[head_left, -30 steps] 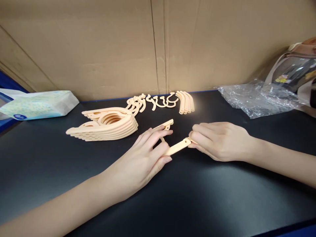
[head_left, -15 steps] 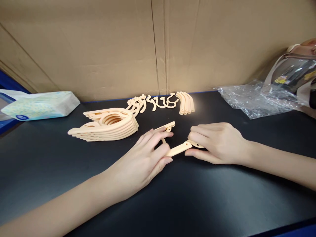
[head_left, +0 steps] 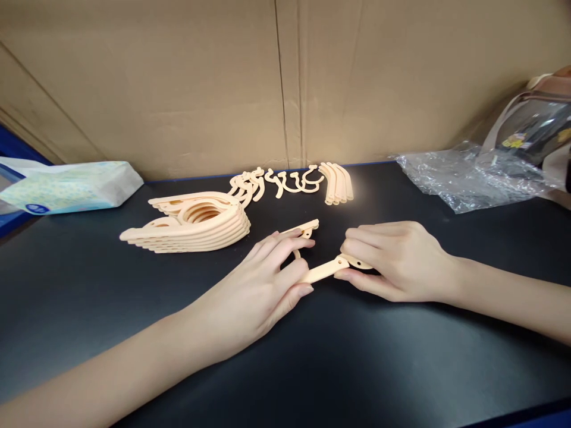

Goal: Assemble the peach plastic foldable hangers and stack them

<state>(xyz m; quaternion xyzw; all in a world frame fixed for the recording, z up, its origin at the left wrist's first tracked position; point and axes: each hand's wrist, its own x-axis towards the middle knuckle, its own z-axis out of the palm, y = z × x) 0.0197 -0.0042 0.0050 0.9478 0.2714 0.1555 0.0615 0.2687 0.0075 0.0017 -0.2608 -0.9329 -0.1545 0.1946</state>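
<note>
Over the black table, my left hand [head_left: 272,279] is closed round a cream plastic hanger body [head_left: 324,271], much of it hidden under the palm and fingers. One end of the body shows past my fingertips, and a flat bar with a hole points to the right. My right hand [head_left: 397,258] pinches a small cream hanger arm [head_left: 357,262] with a hole in it, its end touching the tip of that bar. Whether the two are joined, I cannot tell. A stack of matching hanger bodies [head_left: 205,232] lies left of my left hand.
Several loose cream hooks [head_left: 292,182] lie along the back edge, with a bundle of curved tubes [head_left: 338,184] beside them. A tissue pack [head_left: 75,187] is at left. Crumpled clear plastic [head_left: 464,178] and a transparent bag [head_left: 530,128] are at right. Cardboard [head_left: 187,83] stands behind the table.
Almost nothing differs. The view has shifted slightly, and both hands keep the same grip on the hanger pieces.
</note>
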